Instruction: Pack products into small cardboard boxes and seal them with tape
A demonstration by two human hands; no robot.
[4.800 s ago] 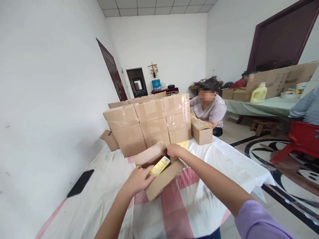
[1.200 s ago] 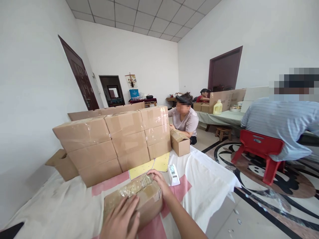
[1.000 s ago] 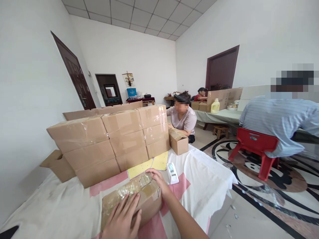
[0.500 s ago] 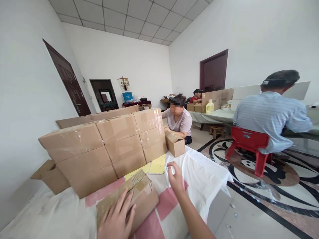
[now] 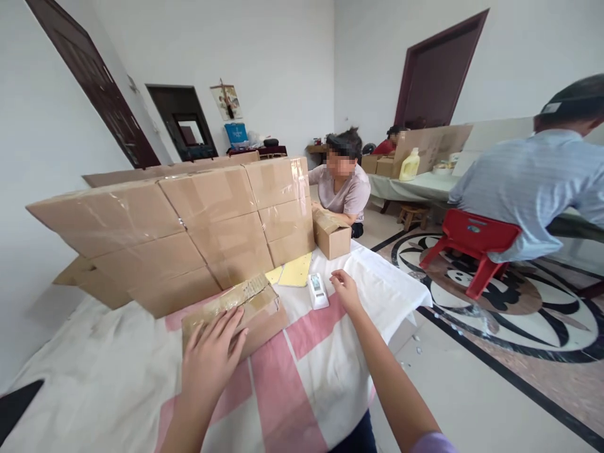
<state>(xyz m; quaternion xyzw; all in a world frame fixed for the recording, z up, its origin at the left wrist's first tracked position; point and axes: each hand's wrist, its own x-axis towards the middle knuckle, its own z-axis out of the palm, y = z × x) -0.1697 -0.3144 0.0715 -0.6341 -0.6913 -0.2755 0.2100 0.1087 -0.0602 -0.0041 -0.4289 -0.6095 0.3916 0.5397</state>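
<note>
A small taped cardboard box [image 5: 255, 308] lies on the white and pink cloth [image 5: 306, 377] in front of me. My left hand [image 5: 210, 355] rests flat on its near end, fingers spread. My right hand [image 5: 346, 290] hovers over the cloth just right of a white tape dispenser [image 5: 317, 290], its fingers loosely curled and holding nothing. Yellow sheets [image 5: 295, 274] lie behind the dispenser.
A wall of stacked sealed cartons [image 5: 189, 226] stands behind the box. A person crouches at the far end beside another carton [image 5: 331, 234]. A second person sits on a red chair [image 5: 472, 242] to the right. A dark phone [image 5: 16, 409] lies at the left edge.
My right hand left the box end, reached toward the tape dispenser and now sits just right of it. My left hand stayed on the box. The camera tipped downward.
</note>
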